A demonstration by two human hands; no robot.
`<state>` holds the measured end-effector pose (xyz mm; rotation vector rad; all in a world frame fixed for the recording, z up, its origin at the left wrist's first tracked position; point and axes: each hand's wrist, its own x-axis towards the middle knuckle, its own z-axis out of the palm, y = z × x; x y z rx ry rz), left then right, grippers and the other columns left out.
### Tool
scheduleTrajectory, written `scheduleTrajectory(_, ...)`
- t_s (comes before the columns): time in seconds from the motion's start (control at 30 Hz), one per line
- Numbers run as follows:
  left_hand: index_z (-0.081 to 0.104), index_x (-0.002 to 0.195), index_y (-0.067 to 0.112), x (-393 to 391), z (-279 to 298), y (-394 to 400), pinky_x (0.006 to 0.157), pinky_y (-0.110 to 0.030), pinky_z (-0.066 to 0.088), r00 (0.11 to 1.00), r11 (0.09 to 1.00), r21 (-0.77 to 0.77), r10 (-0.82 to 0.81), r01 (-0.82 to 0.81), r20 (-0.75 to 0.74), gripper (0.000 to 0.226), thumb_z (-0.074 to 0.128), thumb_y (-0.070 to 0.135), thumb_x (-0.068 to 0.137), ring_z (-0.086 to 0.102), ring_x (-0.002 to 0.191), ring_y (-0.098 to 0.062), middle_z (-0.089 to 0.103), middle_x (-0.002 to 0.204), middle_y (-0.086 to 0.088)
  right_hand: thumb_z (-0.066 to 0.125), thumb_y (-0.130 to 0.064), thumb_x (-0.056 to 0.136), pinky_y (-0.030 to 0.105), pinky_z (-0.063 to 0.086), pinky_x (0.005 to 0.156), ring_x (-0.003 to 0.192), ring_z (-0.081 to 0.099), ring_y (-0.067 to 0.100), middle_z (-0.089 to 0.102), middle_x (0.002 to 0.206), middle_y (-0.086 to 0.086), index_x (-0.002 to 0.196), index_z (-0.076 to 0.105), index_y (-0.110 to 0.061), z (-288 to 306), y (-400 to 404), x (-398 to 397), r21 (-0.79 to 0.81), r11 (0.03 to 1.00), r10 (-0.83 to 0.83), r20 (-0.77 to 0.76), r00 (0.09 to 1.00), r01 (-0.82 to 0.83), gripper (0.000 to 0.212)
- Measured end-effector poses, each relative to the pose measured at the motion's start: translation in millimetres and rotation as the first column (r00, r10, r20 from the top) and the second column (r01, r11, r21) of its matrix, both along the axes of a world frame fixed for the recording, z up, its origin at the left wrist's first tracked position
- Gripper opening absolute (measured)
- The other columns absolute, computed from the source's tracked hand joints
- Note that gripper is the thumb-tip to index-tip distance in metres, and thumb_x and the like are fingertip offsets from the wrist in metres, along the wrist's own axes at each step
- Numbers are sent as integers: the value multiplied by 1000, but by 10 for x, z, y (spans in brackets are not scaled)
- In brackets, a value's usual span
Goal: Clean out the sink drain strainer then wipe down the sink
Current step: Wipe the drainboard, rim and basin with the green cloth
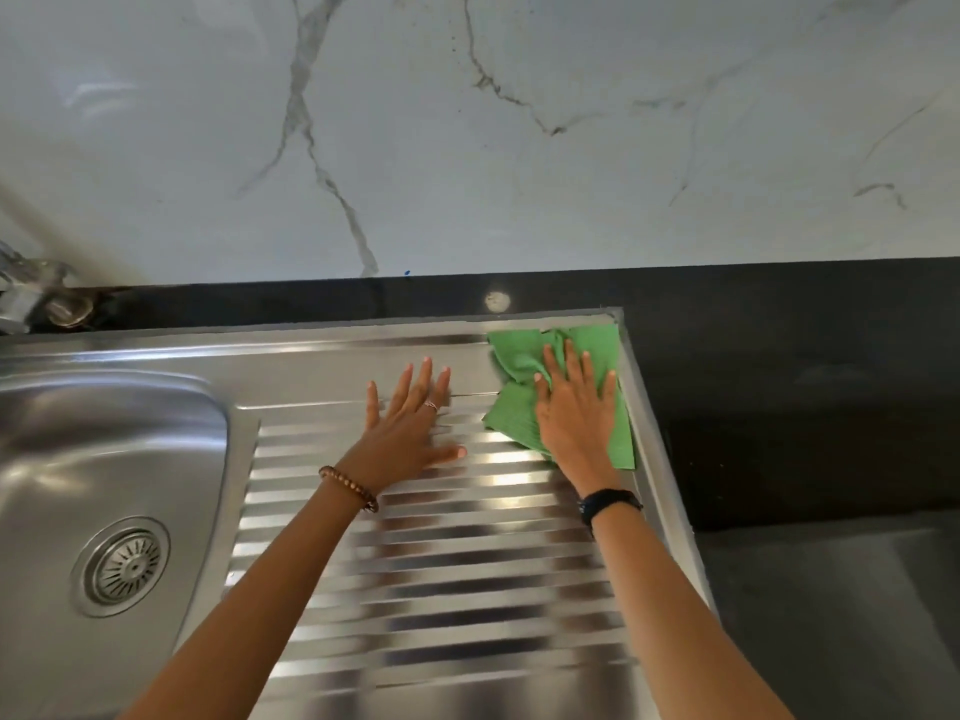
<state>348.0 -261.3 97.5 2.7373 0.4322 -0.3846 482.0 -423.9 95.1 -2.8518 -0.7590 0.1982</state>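
A stainless steel sink has its bowl [62,449] at the left and a ridged drainboard [441,563] at the right. The round drain strainer [124,563] sits in the bowl's floor. A crumpled green cloth [519,356] lies on the drainboard's far right corner. My right hand [576,413] lies flat on the cloth with fingers spread, pressing it against the steel. My left hand [410,428] rests flat on the bare drainboard just left of the cloth, fingers apart, holding nothing.
A black countertop [805,397] runs behind and to the right of the sink. A marble-patterned wall [467,122] rises at the back. A metal tap base [31,293] stands at the far left.
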Motion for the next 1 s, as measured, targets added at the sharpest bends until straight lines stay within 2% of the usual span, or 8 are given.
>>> scheduleTrajectory(0.1, -23, 140, 31, 127, -51, -234, 109, -53, -18, 996, 998, -42, -39, 36, -77, 94, 39, 68, 80, -24, 141, -22, -32, 150, -1, 17, -36, 101, 49, -2, 118, 146, 11, 26, 17, 158, 9, 149, 17, -17, -18, -215, -128, 5, 994, -107, 66, 992, 107, 51)
scheduleTrajectory(0.23, -19, 142, 35, 187, -92, -289, 110, -52, -17, 992, 997, -81, -17, 6, -128, 90, 38, 69, 81, -26, 140, -21, -31, 151, -1, 15, -38, 101, 46, -7, 116, 147, 5, 25, 12, 158, 9, 150, 12, -16, -60, -227, -148, -3, 990, -143, 57, 988, 143, 54)
scheduleTrajectory(0.53, -18, 142, 36, 196, -49, -297, 111, -52, -14, 989, 998, -63, -15, 6, -144, 89, 39, 67, 81, -24, 141, -23, -29, 152, -3, 16, -41, 101, 51, -11, 114, 146, -6, 28, -7, 159, 8, 149, -3, -23, -60, 78, 388, 23, 999, -49, 32, 998, 48, 56)
scheduleTrajectory(0.67, -17, 143, 34, 197, 12, -326, 112, -53, -13, 985, 999, -42, -6, -2, -171, 88, 39, 65, 83, -23, 141, -26, -29, 152, -7, 15, -39, 101, 51, -6, 117, 147, -2, 26, -4, 159, 8, 150, 0, -21, -4, 17, 362, -13, 1000, -18, 38, 999, 19, 54)
scheduleTrajectory(0.73, -18, 143, 31, 165, 42, -369, 111, -53, -16, 986, 999, -30, 14, -19, -167, 85, 30, 67, 82, -26, 139, -29, -32, 151, -9, 14, -39, 101, 48, -3, 118, 147, 2, 24, 4, 159, 7, 150, 7, -19, -8, -137, 190, -26, 1000, 20, 55, 998, -18, 53)
scheduleTrajectory(0.83, -22, 141, 27, 35, 71, -520, 109, -50, -19, 996, 999, 31, 39, -37, -79, 94, -3, 73, 62, -33, 135, -26, -33, 150, -7, 15, -39, 100, 45, -1, 119, 147, 8, 21, 13, 158, 6, 149, 13, -20, -28, -421, -173, 28, 1000, 9, 44, 999, -11, 52)
scheduleTrajectory(0.93, -24, 139, 26, -148, 58, -650, 110, -47, -19, 997, 996, 48, 71, -72, 27, 88, -13, 67, 63, -35, 129, -20, -30, 152, -6, 15, -41, 100, 42, -3, 119, 147, 8, 21, 14, 158, 6, 149, 11, -22, -77, -634, -489, 36, 999, 6, 42, 999, -7, 53)
scheduleTrajectory(1.0, -25, 139, 25, -285, 50, -664, 109, -45, -20, 994, 994, 30, 103, -104, 41, 91, -21, 72, 61, -34, 130, -19, -33, 149, -4, 14, -43, 100, 41, -6, 118, 147, 7, 21, 12, 159, 6, 149, 8, -21, -111, -702, -551, 17, 1000, 13, 45, 999, -14, 54)
